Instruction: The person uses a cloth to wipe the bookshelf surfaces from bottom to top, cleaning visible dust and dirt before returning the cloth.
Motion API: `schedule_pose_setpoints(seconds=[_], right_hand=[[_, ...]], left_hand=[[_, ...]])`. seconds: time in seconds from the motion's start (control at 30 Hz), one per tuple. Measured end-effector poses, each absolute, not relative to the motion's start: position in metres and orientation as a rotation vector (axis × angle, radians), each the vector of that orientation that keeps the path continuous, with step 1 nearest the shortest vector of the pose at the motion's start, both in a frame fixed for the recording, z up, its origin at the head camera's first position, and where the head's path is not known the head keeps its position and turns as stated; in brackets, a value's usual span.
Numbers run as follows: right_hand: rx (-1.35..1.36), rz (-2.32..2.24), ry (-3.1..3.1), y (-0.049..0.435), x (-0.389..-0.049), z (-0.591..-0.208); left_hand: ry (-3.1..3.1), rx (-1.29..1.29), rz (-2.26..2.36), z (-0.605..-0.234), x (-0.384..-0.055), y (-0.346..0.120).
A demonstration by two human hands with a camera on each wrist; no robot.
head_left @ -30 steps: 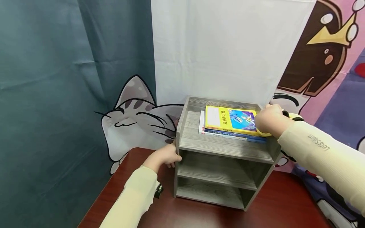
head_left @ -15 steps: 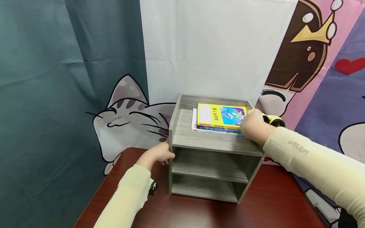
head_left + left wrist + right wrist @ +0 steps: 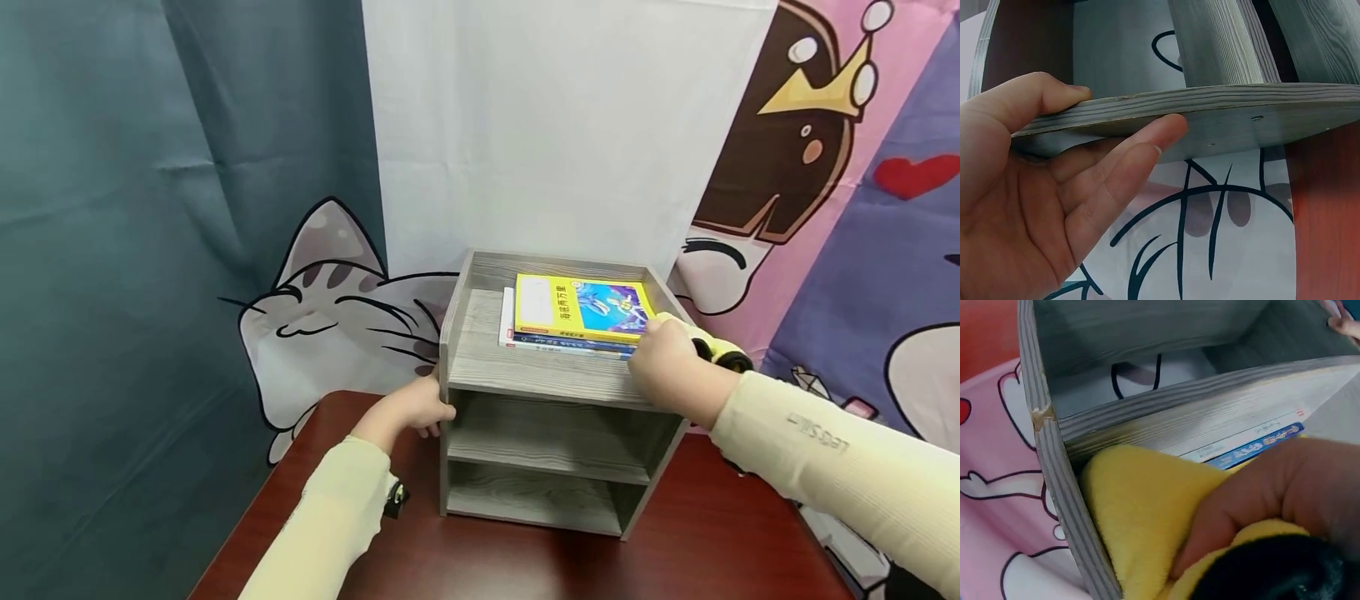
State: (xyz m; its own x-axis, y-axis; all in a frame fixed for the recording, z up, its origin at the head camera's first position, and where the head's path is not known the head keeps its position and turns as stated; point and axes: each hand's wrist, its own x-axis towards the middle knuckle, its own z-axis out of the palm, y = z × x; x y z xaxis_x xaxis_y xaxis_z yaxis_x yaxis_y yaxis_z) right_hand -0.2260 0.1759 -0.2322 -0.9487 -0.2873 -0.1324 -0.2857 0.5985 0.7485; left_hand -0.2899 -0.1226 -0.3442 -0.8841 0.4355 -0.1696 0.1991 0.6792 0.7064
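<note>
A small grey wood-grain shelf unit (image 3: 547,379) stands on a red-brown table. My left hand (image 3: 416,407) grips its left side panel, with the thumb (image 3: 1054,94) over the front edge and the fingers (image 3: 1122,178) along the outer face. At the right of the top shelf, my right hand (image 3: 667,362) holds a bunched yellow fuzzy cloth (image 3: 1147,506) with black patches. The cloth presses into the corner beside the right side panel (image 3: 1063,487). A yellow-covered book (image 3: 585,308) lies on a stack of thinner books (image 3: 525,340), right beside that hand, which overlaps its right end.
Two lower compartments (image 3: 551,433) open toward me under the top shelf. The table (image 3: 480,558) extends in front of the unit and to both sides. Behind it hang a white cloth panel (image 3: 562,125), a teal curtain (image 3: 97,250) and cartoon-printed fabric (image 3: 810,275).
My right hand has moved with the yellow cloth toward the front edge of the top shelf, along its right side. The left hand stays on the panel. The head view has turned slightly right.
</note>
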Motion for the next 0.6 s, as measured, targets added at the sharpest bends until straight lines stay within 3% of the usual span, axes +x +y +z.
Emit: schedule_pose_setpoints(seconds=[0.23,0.6], right_hand=[[0.463,-1.354,-2.695,0.178,-0.231,-0.245],[0.667,-1.006,-2.432,0.203,-0.197,-0.260]], left_hand=[[2.555,0.512,1.049,-0.348,-0.288,-0.122],[2.579,0.509,1.044,-0.347,-0.290,-0.123]])
